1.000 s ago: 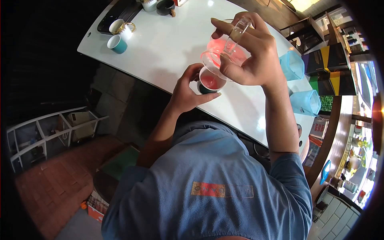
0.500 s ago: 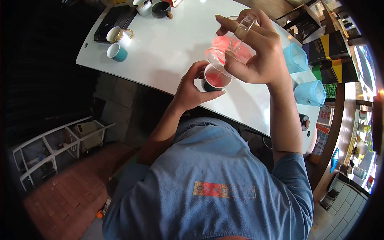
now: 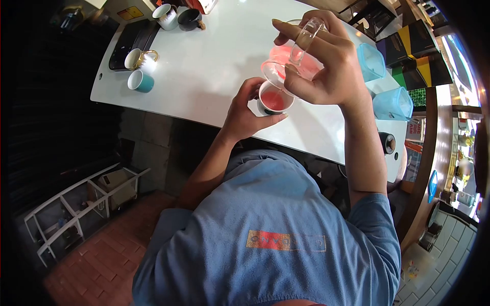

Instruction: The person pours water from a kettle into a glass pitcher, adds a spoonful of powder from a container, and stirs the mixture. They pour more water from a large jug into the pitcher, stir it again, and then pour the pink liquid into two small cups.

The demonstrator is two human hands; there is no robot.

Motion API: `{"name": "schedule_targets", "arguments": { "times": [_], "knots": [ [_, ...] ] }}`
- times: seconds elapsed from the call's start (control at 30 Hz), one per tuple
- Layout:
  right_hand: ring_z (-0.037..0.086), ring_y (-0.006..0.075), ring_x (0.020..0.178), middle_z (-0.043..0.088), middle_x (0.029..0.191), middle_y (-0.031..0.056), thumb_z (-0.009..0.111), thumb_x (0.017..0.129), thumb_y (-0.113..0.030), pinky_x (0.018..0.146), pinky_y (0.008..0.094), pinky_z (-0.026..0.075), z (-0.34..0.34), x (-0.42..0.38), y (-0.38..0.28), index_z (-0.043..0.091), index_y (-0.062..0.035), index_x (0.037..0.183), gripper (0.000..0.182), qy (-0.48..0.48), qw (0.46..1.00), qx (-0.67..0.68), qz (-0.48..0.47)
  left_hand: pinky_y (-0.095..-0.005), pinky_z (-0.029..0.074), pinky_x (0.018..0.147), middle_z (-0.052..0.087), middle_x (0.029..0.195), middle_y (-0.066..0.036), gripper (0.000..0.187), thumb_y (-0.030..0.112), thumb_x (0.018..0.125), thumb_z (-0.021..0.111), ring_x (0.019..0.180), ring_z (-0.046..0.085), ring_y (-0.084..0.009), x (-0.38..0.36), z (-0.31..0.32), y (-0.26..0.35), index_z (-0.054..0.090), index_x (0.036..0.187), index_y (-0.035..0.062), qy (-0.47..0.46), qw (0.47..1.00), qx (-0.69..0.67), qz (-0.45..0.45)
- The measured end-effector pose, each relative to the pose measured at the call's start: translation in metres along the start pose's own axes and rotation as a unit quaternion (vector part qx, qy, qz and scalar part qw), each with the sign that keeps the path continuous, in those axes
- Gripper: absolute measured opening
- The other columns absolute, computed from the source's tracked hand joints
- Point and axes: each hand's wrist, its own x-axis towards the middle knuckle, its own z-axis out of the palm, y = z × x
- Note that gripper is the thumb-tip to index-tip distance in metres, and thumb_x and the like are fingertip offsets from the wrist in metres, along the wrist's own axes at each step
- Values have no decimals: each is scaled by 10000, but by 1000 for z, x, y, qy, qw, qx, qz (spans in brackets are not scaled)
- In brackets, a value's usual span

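Observation:
My left hand (image 3: pixel 244 111) wraps round a paper cup (image 3: pixel 289 102) near the table's front edge, thumb on the near side and fingers at the far side. The cup has a white inside and a dark green outside, with pink-red liquid in it. Above it, my right hand (image 3: pixel 329 69) grips the clear handle of a see-through pitcher (image 3: pixel 310 66). The pitcher is tilted, its lip over the cup's rim, and a thin stream of pink liquid runs from it into the cup. My right hand hides part of the pitcher.
A turquoise cup (image 3: pixel 145 82), a white mug with a gold handle (image 3: pixel 133 59), another white mug (image 3: pixel 165 18) and a black cup (image 3: pixel 191 20) stand at the left on the white table (image 3: pixel 224 56). Two light-blue containers (image 3: pixel 392 104) stand at the right, by my right arm.
The view has turned slightly, moving the mugs left and down. The cup now shows less of its green side, and the liquid looks a little higher. Both hands keep their hold.

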Motion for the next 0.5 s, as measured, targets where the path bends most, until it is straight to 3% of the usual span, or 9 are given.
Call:
{"name": "schedule_targets", "arguments": {
  "times": [0.2,0.3,0.37,0.5],
  "knots": [
    [573,292,808,685,818,74,655,611,-239,812,402,461,0,-6,10,645,26,1096,552,41,998,1,-44,-333,486,862,567,1094,-88,717,125,627,859,1009,583,-196,5,5,0,418,1188,60,-11,1000,-2,-14],
    [571,301,824,688,839,77,656,608,-240,832,410,454,-5,-2,4,641,20,1110,566,-13,1000,-9,-1,-333,487,861,566,1099,-91,718,130,627,860,1013,583,-199,7,7,-1,417,1188,59,-10,1000,7,-12],
    [556,262,799,677,779,79,632,549,-118,802,367,471,-1,1,2,676,16,1051,522,17,999,-38,-31,-333,488,857,570,1094,-95,722,134,628,862,1009,585,-200,8,8,-1,416,1191,59,-7,1000,5,-4],
    [566,264,797,677,772,76,639,551,-113,798,365,473,-3,1,3,680,6,1052,516,25,998,-33,-42,-332,488,852,574,1086,-97,723,135,630,861,1004,587,-199,9,9,0,415,1193,59,-4,1000,6,-5]
  ]
}}
